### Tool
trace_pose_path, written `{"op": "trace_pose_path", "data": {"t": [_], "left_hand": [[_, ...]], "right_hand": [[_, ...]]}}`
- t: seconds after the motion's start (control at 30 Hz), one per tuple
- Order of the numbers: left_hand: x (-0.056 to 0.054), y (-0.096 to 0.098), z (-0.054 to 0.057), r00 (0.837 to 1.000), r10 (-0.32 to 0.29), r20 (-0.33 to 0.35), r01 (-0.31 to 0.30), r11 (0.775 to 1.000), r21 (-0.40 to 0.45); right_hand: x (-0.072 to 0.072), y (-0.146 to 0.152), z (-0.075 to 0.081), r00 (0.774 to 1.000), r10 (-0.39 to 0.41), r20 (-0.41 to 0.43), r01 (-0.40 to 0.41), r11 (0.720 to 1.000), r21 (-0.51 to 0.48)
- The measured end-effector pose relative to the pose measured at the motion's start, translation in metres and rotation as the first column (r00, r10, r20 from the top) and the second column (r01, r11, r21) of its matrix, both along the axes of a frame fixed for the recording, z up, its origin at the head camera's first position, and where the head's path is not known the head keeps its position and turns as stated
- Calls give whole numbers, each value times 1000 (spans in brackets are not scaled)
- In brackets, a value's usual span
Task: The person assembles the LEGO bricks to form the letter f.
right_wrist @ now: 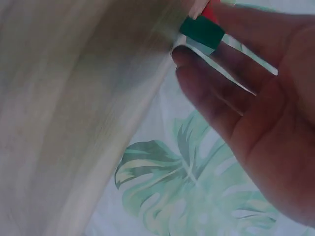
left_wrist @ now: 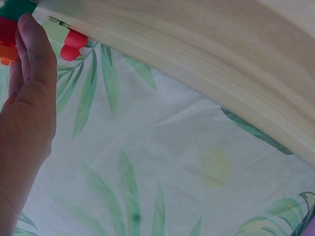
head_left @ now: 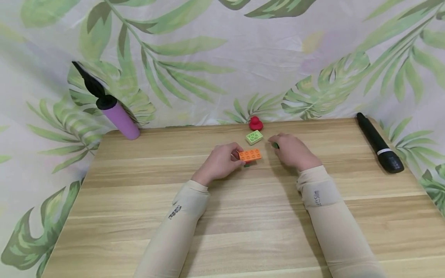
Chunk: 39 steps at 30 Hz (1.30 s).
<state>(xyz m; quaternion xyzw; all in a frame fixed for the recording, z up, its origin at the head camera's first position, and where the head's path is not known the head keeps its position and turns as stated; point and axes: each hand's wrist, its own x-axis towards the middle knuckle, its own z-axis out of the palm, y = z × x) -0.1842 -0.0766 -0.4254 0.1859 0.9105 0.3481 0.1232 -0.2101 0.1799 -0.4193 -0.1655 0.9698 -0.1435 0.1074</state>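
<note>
In the head view, an orange brick (head_left: 250, 155) was held near the centre of the frame, its left end being gripped between the thumb and fingers of the left hand (head_left: 222, 162). Under it, a red brick (left_wrist: 7, 30) and a green brick (left_wrist: 19, 9) were shown by the left wrist view. The long axis was laid almost left to right, so the free end was pointed toward the right hand (head_left: 293, 151). By this partly curled hand, a dark green piece (head_left: 276, 145) appeared to be pinched, though it was mostly covered. From there, the orange brick was found leftward and slightly lower, across a gap. Above it in the frame, a light green brick (head_left: 254, 137) was placed on the tabletop (head_left: 243, 216).
</note>
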Motion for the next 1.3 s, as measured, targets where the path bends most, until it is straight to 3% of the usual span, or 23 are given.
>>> {"op": "trace_pose_path", "data": {"t": [0.3, 0.73, 1.1, 1.3], "left_hand": [[1, 0, 0, 1000, -1, -1, 1, 1000, 3], [0, 0, -1, 1000, 0, -1, 0, 1000, -3], [1, 0, 1, 1000, -3, 4, 3, 1000, 4], [0, 0, 1, 1000, -4, 6, 4, 1000, 6]], "right_hand": [[-1, 2, 3, 997, 71, 2, -71, 995, -66], [5, -3, 18, 998, 51, 44, -46, 994, -94], [12, -9, 24, 996, 85, 19, -84, 995, -60], [14, -9, 27, 999, 46, -21, -48, 993, -104]]}}
